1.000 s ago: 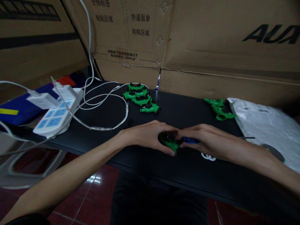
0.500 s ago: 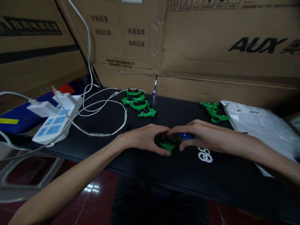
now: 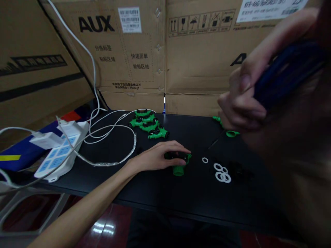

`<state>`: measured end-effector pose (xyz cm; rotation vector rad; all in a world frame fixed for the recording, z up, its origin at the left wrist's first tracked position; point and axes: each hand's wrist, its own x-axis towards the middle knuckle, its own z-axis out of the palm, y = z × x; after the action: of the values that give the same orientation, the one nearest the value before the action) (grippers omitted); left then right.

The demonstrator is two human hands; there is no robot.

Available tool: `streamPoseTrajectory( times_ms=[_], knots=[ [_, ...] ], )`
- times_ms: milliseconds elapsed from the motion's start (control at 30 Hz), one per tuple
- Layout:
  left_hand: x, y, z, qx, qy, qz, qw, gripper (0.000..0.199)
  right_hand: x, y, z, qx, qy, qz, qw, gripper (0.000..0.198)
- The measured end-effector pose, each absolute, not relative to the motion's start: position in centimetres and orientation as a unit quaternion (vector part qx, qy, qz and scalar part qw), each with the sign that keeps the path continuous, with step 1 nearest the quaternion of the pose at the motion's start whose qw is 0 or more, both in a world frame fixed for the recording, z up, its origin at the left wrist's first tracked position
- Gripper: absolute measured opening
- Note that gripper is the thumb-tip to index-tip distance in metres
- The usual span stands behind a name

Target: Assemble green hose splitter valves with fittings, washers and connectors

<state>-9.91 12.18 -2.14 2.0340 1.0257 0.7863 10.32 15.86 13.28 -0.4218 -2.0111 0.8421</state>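
My left hand [image 3: 161, 156] is closed around a green hose splitter [image 3: 178, 170] with black parts, which rests on the black table. Its round green end points toward me, and the fingers hide much of its body. Large and close to the camera, my right hand [image 3: 245, 100] grips a blue-handled tool [image 3: 287, 72]. A thin dark shaft [image 3: 216, 140] sticks out below its fingers. Between the hands lies one white ring [image 3: 205, 160]; several more white sealing rings [image 3: 222, 177] are grouped just right of it.
Several green splitters [image 3: 150, 124] with black valves sit at the back. More green fittings [image 3: 232, 133] are partly behind my right hand. Small black parts [image 3: 240, 170] lie beside the rings. A white power strip [image 3: 62, 151] with cables stands left; cardboard [image 3: 124, 82] walls the back.
My right hand has left the splitter and risen toward the camera with the blue-handled tool. My left hand still holds the splitter, now turned. The view has tilted up.
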Motion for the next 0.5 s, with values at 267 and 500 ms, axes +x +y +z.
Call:
streamPoseTrajectory(
  times_ms=[267, 500],
  knots=[
    [-9.7, 12.4, -2.0, 0.782, 0.407, 0.297, 0.366, 0.027, 11.2, 18.2, 14.0, -0.264, -0.874, 0.296, 0.28, 0.048],
    [-9.6, 12.3, -1.7, 0.763, 0.439, 0.282, 0.382, 0.026, 9.5, 17.2, 13.0, -0.277, -0.847, 0.316, 0.325, 0.057]
  ],
)
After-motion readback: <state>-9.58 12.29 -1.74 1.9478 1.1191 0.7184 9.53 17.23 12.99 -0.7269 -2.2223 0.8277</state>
